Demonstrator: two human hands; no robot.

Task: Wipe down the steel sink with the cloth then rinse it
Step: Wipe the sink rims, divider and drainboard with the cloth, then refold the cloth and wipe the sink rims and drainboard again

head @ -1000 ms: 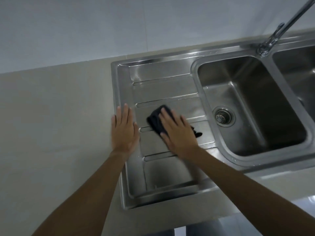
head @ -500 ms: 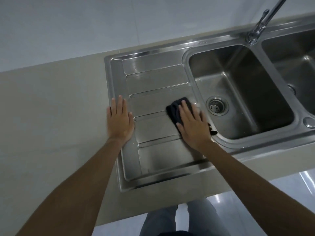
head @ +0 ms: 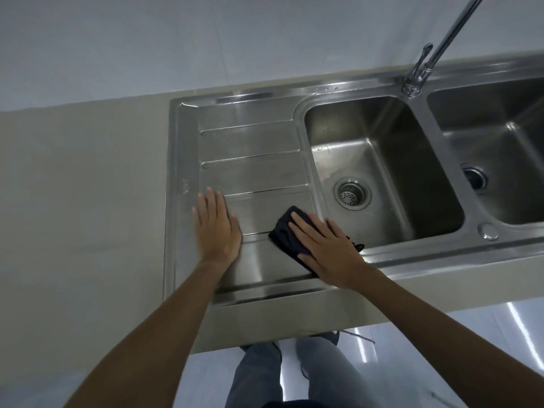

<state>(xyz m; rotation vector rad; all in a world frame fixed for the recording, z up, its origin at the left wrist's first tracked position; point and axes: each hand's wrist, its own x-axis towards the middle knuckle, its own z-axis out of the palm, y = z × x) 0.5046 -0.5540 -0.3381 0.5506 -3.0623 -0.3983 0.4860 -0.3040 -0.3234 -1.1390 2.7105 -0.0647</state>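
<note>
The steel sink has a ribbed drainboard (head: 253,148) on the left, a left basin (head: 382,148) with a round drain (head: 352,193), and a second basin (head: 500,142) on the right. A dark cloth (head: 284,232) lies on the near right part of the drainboard, next to the left basin's rim. My right hand (head: 326,248) presses flat on the cloth with straight fingers. My left hand (head: 217,228) rests flat on the drainboard's left side, fingers straight, apart from the cloth. A chrome tap (head: 418,72) stands behind the basins.
A beige countertop (head: 82,201) stretches left of the sink, with a pale tiled wall (head: 206,39) behind. The counter's front edge runs just below the drainboard. My legs in grey trousers (head: 294,375) and a shiny floor show beneath it.
My right hand has slid the cloth across the drainboard toward the basin rim and the near edge. My left hand shifted from the sink's left rim onto the drainboard. The camera view moved.
</note>
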